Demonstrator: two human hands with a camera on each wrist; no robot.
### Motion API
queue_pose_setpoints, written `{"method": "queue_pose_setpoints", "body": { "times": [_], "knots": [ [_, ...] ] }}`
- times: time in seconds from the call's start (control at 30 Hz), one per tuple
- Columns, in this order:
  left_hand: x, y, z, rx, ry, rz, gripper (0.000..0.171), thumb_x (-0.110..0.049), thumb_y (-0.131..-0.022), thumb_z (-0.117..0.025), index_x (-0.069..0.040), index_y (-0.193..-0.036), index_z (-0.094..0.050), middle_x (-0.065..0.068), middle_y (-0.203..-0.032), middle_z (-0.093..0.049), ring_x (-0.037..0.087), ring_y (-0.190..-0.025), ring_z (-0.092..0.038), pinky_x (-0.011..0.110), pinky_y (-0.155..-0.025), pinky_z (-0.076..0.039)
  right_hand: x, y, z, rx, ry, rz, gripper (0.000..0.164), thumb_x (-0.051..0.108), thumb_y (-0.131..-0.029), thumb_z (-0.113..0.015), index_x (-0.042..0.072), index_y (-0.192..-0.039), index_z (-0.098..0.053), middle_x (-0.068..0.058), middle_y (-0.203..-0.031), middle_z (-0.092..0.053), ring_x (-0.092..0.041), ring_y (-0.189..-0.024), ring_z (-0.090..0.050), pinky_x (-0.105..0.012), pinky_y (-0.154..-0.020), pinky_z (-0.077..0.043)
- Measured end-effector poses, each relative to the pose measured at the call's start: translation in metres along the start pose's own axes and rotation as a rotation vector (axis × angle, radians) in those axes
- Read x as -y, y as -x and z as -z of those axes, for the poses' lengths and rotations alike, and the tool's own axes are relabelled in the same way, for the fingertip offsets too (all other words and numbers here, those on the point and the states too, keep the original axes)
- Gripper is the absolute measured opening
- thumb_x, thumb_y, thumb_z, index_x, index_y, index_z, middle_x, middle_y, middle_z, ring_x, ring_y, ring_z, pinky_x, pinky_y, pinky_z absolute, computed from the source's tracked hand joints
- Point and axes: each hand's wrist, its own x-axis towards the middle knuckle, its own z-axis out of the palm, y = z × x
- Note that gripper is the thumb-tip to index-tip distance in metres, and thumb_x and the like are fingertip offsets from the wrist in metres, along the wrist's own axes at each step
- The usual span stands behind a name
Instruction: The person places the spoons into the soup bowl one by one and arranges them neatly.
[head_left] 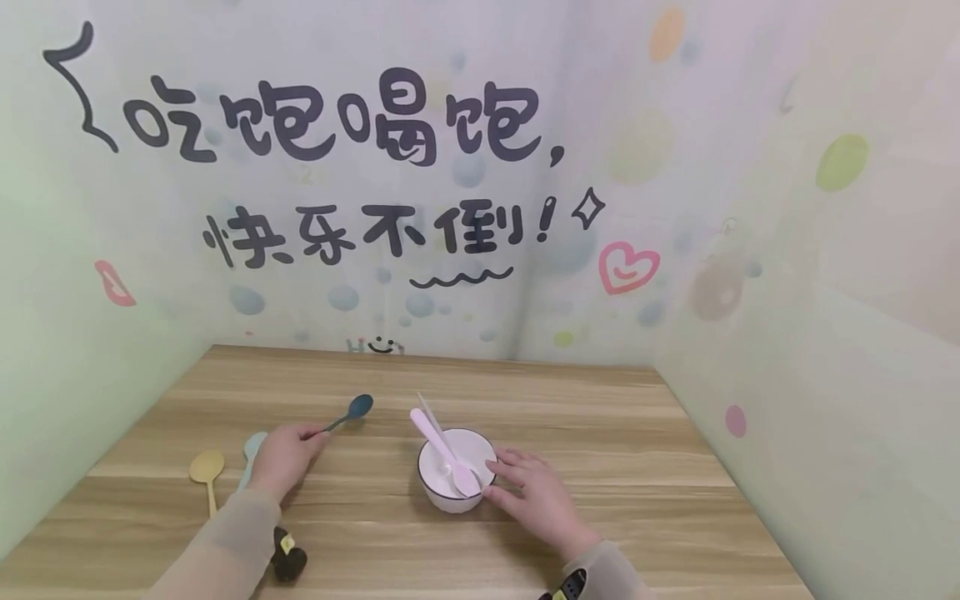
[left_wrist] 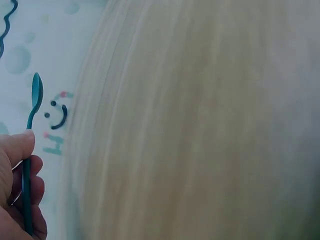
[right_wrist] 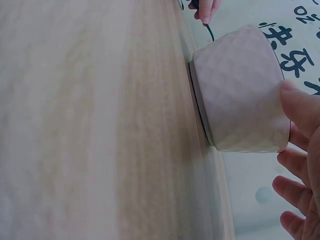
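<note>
My left hand [head_left: 288,458] grips a dark teal spoon [head_left: 361,407] by its handle, bowl end pointing away to the right. In the left wrist view the handle runs between thumb and curled fingers [left_wrist: 37,182]. My right hand [head_left: 540,500] holds the rim of a white bowl [head_left: 453,503] at its right side, thumb and forefinger at the edge, other fingers spread. The right wrist view shows the bowl's faceted outer wall [right_wrist: 240,95]. Inside the bowl lies a pale pink spoon [head_left: 431,432], handle over the far rim, beside a thin whitish stick [head_left: 426,404].
A yellow spoon [head_left: 207,468] lies at the left of the wooden table [head_left: 600,433]. Next to it a light blue spoon [head_left: 255,444] is partly covered by my left hand and arm. Printed cloth walls [head_left: 375,317] close off the back and both sides.
</note>
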Motion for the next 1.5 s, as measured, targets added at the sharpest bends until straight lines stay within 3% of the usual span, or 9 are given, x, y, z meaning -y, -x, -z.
{"method": "queue_pose_setpoints", "body": {
  "times": [0.27, 0.57, 0.73, 0.87, 1.17, 1.5],
  "knots": [
    [-0.018, 0.006, 0.011, -0.001, -0.025, -0.064, 0.034, -0.03, -0.096, -0.058, -0.004, -0.115, -0.067, 0.02, -0.119, -0.063, 0.043, -0.115, -0.053, 0.057, -0.091, -0.041, 0.001, -0.001, 0.0, 0.013, -0.011, -0.014, 0.043, 0.04, -0.09, -0.065, 0.01, -0.121, -0.068, -0.007, -0.132, -0.059, -0.029, -0.125, -0.051, -0.054, -0.104, -0.033],
    [-0.035, 0.01, 0.023, 0.015, -0.021, -0.096, 0.033, -0.034, -0.094, -0.061, -0.006, -0.11, -0.07, 0.014, -0.11, -0.067, 0.03, -0.1, -0.059, 0.045, -0.079, -0.046, 0.001, -0.002, 0.001, 0.014, -0.006, -0.014, 0.043, 0.04, -0.09, -0.065, 0.01, -0.121, -0.068, -0.007, -0.133, -0.059, -0.029, -0.125, -0.051, -0.054, -0.103, -0.034],
    [-0.047, 0.013, 0.031, 0.024, -0.06, -0.15, 0.032, -0.034, -0.093, -0.063, -0.007, -0.108, -0.072, 0.014, -0.109, -0.068, 0.031, -0.1, -0.061, 0.046, -0.078, -0.047, 0.001, -0.002, 0.001, 0.013, -0.002, -0.012, 0.043, 0.04, -0.089, -0.066, 0.01, -0.12, -0.068, -0.006, -0.132, -0.059, -0.029, -0.124, -0.052, -0.053, -0.103, -0.035],
    [-0.059, 0.017, 0.034, 0.033, -0.099, -0.2, 0.029, -0.034, -0.09, -0.066, -0.01, -0.104, -0.073, 0.008, -0.101, -0.07, 0.024, -0.09, -0.061, 0.041, -0.072, -0.046, 0.001, -0.001, 0.001, 0.012, 0.003, -0.009, 0.043, 0.04, -0.089, -0.066, 0.011, -0.12, -0.068, -0.006, -0.132, -0.059, -0.028, -0.124, -0.052, -0.052, -0.103, -0.035],
    [-0.08, 0.023, 0.03, 0.091, -0.121, -0.306, 0.017, -0.024, -0.088, -0.069, -0.011, -0.098, -0.075, -0.003, -0.084, -0.066, 0.015, -0.072, -0.053, 0.032, -0.062, -0.042, 0.001, -0.001, 0.0, 0.013, 0.004, -0.016, 0.043, 0.04, -0.089, -0.066, 0.011, -0.12, -0.068, -0.005, -0.133, -0.059, -0.028, -0.124, -0.052, -0.05, -0.103, -0.035],
    [-0.092, 0.021, 0.019, 0.174, -0.125, -0.317, 0.009, -0.018, -0.088, -0.069, -0.013, -0.093, -0.075, -0.004, -0.081, -0.062, 0.015, -0.073, -0.051, 0.032, -0.063, -0.043, 0.001, -0.001, 0.0, 0.016, -0.013, -0.021, 0.043, 0.041, -0.09, -0.065, 0.01, -0.12, -0.068, -0.007, -0.133, -0.058, -0.028, -0.124, -0.052, -0.052, -0.103, -0.035]
  ]
}}
